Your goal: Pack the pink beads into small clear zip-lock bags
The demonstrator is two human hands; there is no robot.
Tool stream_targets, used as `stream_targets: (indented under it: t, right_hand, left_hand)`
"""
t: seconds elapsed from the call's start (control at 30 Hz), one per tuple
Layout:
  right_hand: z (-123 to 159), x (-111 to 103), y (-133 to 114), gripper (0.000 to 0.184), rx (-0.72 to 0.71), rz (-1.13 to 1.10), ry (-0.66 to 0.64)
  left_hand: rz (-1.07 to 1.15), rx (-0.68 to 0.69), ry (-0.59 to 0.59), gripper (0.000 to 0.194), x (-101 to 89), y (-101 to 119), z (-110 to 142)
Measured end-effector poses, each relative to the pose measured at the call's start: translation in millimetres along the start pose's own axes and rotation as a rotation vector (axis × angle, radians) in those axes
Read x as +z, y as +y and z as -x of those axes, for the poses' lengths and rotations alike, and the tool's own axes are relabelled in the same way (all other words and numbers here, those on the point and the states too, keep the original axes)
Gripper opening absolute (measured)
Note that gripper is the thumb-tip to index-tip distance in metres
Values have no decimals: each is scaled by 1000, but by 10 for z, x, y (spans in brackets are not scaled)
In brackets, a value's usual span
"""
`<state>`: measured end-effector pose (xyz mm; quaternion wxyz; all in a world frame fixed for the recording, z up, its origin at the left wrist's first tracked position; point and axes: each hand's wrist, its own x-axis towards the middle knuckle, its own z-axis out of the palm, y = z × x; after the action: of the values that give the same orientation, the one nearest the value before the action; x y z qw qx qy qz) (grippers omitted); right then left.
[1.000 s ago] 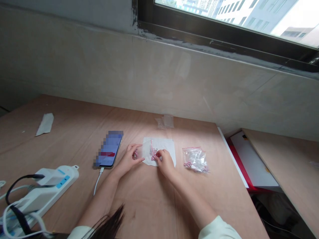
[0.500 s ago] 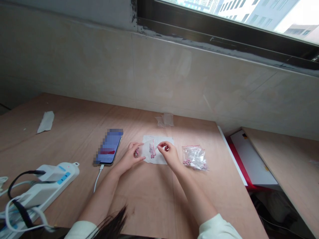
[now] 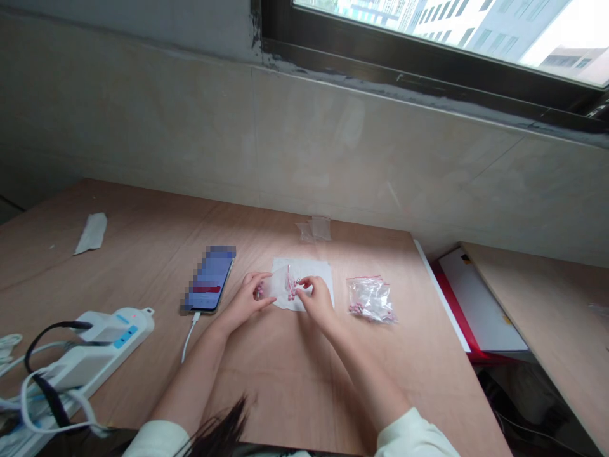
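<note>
My left hand (image 3: 251, 296) was curved at the left end of a clear bag (image 3: 280, 287), thumb and fingers spread apart, with pink beads showing close inside that curve; whether the fingers pressed on the plastic I could not tell. My right hand (image 3: 314, 298) came in from the other end, thumb and forefinger bent toward each other beside the pink beads (image 3: 292, 294) near the bag's red strip (image 3: 288, 277). The tips were small and partly hidden by the beads, so I could not tell whether they had closed on one. The bag lay between my two hands, over the white paper (image 3: 321, 270) on the wooden table (image 3: 280, 374), its red strip running roughly toward twelve o'clock, where the wall (image 3: 200, 127) was. Taking the paper as the middle of the dial, a fuller bag (image 3: 371, 301) with a red edge lay near three o'clock, pink beads gathered along its near side. Small clear packets (image 3: 320, 228) lay at twelve, close to the table's far edge. At nine o'clock was the phone (image 3: 209, 280), its screen lit and partly blurred, a white cable (image 3: 189, 335) plugged into its near end. Well apart at eight sat the power strip (image 3: 102, 358) with its plugs and tangled cords, and toward ten lay a torn white scrap (image 3: 92, 233)
</note>
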<state>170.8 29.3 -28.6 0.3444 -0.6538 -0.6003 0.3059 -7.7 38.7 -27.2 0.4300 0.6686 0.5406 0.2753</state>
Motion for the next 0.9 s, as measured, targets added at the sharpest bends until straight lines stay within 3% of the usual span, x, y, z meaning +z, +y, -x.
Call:
stream_targets:
  t: [0.2, 0.63, 0.9]
  right_hand:
    - [74, 158, 117, 6, -21, 146, -100]
    - [26, 32, 178, 8, -70, 224, -145]
    - [34, 99, 215, 8, -114, 185, -157]
  left_hand:
    - [-11, 11, -1, 45, -3, -33, -7]
    - [-23, 19, -21, 43, 6, 6, -5]
    - [-34, 22, -31, 43, 21, 19, -12]
